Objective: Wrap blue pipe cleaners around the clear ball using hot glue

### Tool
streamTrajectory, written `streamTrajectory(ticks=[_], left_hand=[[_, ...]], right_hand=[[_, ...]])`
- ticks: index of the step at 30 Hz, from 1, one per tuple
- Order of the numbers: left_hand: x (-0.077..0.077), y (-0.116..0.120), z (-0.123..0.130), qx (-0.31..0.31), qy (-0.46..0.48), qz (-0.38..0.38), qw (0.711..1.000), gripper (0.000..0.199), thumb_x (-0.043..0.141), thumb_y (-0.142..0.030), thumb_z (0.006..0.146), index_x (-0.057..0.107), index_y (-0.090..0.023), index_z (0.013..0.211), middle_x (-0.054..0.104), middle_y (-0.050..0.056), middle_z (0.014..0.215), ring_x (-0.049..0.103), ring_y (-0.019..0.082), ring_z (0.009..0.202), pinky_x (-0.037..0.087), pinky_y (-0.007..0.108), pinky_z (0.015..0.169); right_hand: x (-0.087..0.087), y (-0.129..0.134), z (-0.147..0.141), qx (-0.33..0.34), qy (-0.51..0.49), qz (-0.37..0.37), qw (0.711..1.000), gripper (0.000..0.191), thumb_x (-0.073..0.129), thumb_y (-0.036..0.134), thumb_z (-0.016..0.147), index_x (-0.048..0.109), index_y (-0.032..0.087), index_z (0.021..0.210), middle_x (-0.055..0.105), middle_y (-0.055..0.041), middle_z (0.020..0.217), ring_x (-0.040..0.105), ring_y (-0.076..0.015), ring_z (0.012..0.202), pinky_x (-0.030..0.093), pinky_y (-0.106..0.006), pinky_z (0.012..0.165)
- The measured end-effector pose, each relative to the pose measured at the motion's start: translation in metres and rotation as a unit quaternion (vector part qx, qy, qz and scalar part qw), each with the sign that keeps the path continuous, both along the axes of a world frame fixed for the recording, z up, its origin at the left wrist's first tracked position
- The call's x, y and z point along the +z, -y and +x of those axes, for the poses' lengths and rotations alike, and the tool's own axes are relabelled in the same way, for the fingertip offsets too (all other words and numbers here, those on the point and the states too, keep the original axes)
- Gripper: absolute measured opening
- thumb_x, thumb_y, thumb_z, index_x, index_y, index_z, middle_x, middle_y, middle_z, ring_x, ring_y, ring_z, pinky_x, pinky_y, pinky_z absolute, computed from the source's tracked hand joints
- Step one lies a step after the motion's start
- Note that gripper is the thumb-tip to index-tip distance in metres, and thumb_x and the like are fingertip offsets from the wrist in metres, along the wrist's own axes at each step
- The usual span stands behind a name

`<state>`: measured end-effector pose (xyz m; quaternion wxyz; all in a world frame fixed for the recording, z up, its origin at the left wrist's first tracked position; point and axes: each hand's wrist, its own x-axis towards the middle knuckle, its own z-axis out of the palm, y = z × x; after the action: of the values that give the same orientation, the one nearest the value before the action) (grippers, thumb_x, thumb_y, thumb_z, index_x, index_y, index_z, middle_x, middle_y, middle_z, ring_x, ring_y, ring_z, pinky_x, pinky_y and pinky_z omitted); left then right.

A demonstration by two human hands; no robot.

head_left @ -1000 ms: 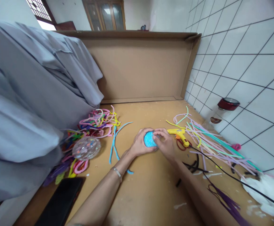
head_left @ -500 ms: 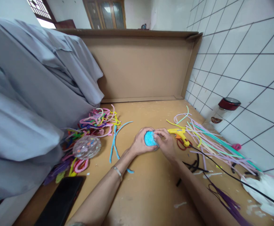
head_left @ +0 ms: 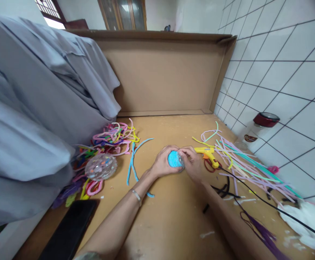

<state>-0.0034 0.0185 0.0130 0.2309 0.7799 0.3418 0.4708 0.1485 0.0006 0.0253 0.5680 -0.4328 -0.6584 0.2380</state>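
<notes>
A round ball wrapped in rows of blue pipe cleaner (head_left: 174, 159) is held above the middle of the table. My left hand (head_left: 163, 161) curls around its left side and underside. On the other side, my right hand (head_left: 191, 160) is closed with thumb and fingertips pressed to the ball's right edge, where a clear, unwrapped part seems to show. What exactly those fingertips pinch is hidden. Just right of this hand lies a yellow glue gun (head_left: 208, 155) with a black cord. Loose blue pipe cleaners (head_left: 132, 164) lie left of my left hand.
Tangled colourful pipe cleaners (head_left: 114, 139) and a clear dotted ball (head_left: 101, 167) sit at left, near a black phone (head_left: 69, 229). Straight pipe cleaners (head_left: 252, 166), a red-lidded jar (head_left: 264, 124), purple cords (head_left: 263, 231) and white tissue (head_left: 305, 220) lie right. A cardboard panel (head_left: 165, 76) stands behind.
The ball has turned slightly in my hands, and a little more of its clear right edge shows. Both hands keep their hold. The whole view has shifted slightly.
</notes>
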Motion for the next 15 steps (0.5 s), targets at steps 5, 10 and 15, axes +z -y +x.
streamTrajectory(ticks=[5, 10, 15], left_hand=[[0.0033, 0.0015, 0.0006, 0.002, -0.003, -0.008, 1.0, 0.055, 0.079, -0.026, 0.056, 0.056, -0.022, 0.106, 0.064, 0.007, 0.112, 0.061, 0.025, 0.107, 0.048, 0.042, 0.098], [0.0039, 0.0017, 0.0004, 0.003, -0.005, -0.004, 1.0, 0.056, 0.079, -0.026, 0.056, 0.056, -0.022, 0.107, 0.064, 0.008, 0.113, 0.061, 0.025, 0.108, 0.048, 0.042, 0.098], [0.0031, 0.0007, -0.0007, 0.0, -0.004, -0.011, 1.0, 0.056, 0.079, -0.026, 0.056, 0.056, -0.023, 0.107, 0.064, 0.007, 0.114, 0.061, 0.026, 0.109, 0.048, 0.042, 0.098]], right_hand=[[-0.0002, -0.0015, -0.0014, -0.006, -0.007, -0.013, 1.0, 0.021, 0.052, 0.035, 0.088, 0.068, 0.022, 0.084, 0.063, -0.0041, 0.087, 0.059, -0.0178, 0.087, 0.048, -0.032, 0.079], [0.0005, -0.0029, -0.0027, -0.012, -0.016, -0.005, 1.0, 0.02, 0.054, 0.035, 0.088, 0.068, 0.022, 0.083, 0.064, -0.0036, 0.085, 0.059, -0.0175, 0.084, 0.048, -0.033, 0.078], [-0.0045, -0.0055, -0.0045, -0.022, -0.017, -0.007, 1.0, 0.021, 0.053, 0.037, 0.088, 0.069, 0.023, 0.084, 0.063, -0.0034, 0.085, 0.059, -0.0177, 0.084, 0.048, -0.032, 0.078]])
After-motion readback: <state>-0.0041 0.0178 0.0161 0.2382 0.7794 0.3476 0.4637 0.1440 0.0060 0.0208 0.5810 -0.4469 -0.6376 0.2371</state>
